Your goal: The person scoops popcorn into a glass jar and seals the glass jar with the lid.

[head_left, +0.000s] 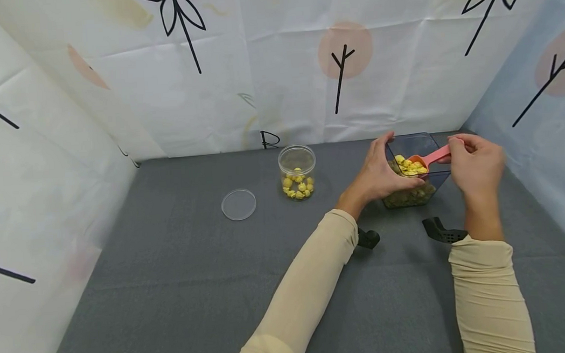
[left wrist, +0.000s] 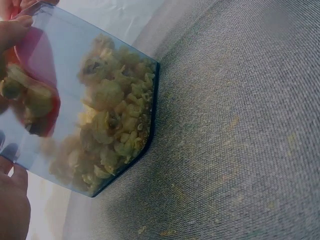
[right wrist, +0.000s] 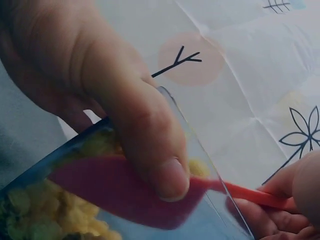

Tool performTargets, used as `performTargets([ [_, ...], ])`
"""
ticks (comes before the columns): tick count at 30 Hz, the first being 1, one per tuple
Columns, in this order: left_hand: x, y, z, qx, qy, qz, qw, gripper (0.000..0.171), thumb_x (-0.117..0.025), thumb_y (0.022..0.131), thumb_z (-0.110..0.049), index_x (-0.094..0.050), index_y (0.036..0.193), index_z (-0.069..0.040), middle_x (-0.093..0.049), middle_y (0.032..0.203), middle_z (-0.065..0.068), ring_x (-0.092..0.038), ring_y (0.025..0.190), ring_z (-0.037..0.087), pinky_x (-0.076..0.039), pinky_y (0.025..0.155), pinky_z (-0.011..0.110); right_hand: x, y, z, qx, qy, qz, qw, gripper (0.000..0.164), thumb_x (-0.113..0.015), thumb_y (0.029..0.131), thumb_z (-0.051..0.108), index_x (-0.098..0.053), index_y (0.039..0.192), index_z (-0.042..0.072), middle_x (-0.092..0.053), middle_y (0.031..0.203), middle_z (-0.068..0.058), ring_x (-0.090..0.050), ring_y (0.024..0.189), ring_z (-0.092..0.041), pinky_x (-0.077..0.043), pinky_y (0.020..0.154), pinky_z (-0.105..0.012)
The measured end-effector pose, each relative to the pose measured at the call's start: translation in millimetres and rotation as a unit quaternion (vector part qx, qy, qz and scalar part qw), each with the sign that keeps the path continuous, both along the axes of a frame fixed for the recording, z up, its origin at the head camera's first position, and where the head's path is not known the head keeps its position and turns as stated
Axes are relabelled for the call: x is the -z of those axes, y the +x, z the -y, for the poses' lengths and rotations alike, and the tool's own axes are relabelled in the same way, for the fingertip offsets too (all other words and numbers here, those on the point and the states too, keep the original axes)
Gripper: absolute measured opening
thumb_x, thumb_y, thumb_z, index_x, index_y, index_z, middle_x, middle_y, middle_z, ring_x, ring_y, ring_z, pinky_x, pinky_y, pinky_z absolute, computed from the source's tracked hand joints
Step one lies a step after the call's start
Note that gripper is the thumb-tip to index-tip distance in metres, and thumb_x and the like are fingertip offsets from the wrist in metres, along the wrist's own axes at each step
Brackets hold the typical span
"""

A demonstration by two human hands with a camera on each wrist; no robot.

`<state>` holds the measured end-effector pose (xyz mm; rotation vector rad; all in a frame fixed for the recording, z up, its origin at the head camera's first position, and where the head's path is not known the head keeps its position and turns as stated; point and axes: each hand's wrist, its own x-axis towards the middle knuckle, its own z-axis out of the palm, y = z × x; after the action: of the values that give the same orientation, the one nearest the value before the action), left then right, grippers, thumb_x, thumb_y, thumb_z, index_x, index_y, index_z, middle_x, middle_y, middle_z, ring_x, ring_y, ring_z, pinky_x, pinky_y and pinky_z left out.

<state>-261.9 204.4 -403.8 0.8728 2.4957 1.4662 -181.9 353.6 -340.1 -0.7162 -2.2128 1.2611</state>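
Observation:
My left hand (head_left: 381,170) grips a clear square plastic container (head_left: 413,142) by its near left side, thumb over the front wall. Yellow popcorn (left wrist: 110,110) fills its lower part. The container stands tilted on the cloth, one bottom edge down in the left wrist view. Between thumb and fingers, my right hand (head_left: 478,162) pinches the handle of a pink scoop (head_left: 437,154). The scoop's bowl (right wrist: 135,190) is inside the container and carries several pieces of popcorn. In the right wrist view the left thumb overlaps the bowl through the clear wall.
A clear round jar (head_left: 297,170) with some popcorn in it stands left of the container. Flat on the grey cloth (head_left: 198,311) lies a clear round lid (head_left: 238,204). White patterned fabric walls (head_left: 282,90) enclose the back and sides.

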Motion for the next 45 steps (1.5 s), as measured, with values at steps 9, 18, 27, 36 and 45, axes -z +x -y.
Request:
performTargets([
  [9,0.3,-0.5,-0.2,-0.004,-0.001,0.002,1.0000,0.121,-0.092,0.069,-0.049,-0.018,0.162,-0.031,-0.032,0.158,-0.012,-0.041,0.140,0.006,-0.045,0.112,0.027,-2.1,-0.1,-3.0,-0.015,-0.107,-0.027,0.994,0.034,-0.060,0.102,0.027,-0.070,0.125,0.005,-0.064,0.077,0.024,-0.066,0.059,0.006,-0.047,0.055,-0.011],
  [18,0.8,-0.4,-0.3,-0.002,0.000,0.001,1.0000,0.120,-0.092,0.069,-0.049,-0.017,0.162,-0.033,-0.033,0.158,-0.012,-0.041,0.141,0.006,-0.045,0.112,0.027,-1.3,-0.5,-7.4,0.021,-0.187,-0.063,0.980,0.019,-0.068,0.098,0.023,-0.079,0.111,0.015,-0.068,0.084,0.016,-0.064,0.062,0.001,-0.039,0.053,-0.013],
  [27,1.5,-0.8,-0.4,-0.001,-0.001,0.003,1.0000,0.120,-0.091,0.070,-0.049,-0.017,0.162,-0.031,-0.031,0.159,-0.012,-0.040,0.141,0.006,-0.045,0.113,0.029,-0.2,-0.3,-14.1,0.034,-0.237,-0.058,0.969,0.025,-0.068,0.098,0.025,-0.078,0.117,0.013,-0.066,0.090,0.010,-0.063,0.061,0.000,-0.043,0.057,-0.013],
  [36,1.2,-0.5,-0.5,-0.001,-0.006,0.000,1.0000,0.120,-0.091,0.070,-0.050,-0.015,0.162,-0.035,-0.031,0.159,-0.012,-0.043,0.136,0.006,-0.047,0.108,0.025,3.8,-3.3,-19.1,0.066,-0.271,-0.074,0.957,0.017,-0.070,0.097,0.023,-0.080,0.108,0.015,-0.069,0.080,0.010,-0.063,0.058,-0.001,-0.044,0.054,-0.014],
  [45,1.4,-0.2,0.1,0.002,-0.008,0.006,0.9999,0.119,-0.090,0.072,-0.050,-0.014,0.161,-0.037,-0.029,0.161,-0.012,-0.039,0.144,0.007,-0.046,0.112,0.030,6.9,-3.1,-24.9,0.074,-0.314,-0.092,0.942,0.012,-0.071,0.096,0.021,-0.077,0.087,0.020,-0.070,0.068,0.009,-0.062,0.057,-0.003,-0.044,0.053,-0.015],
])
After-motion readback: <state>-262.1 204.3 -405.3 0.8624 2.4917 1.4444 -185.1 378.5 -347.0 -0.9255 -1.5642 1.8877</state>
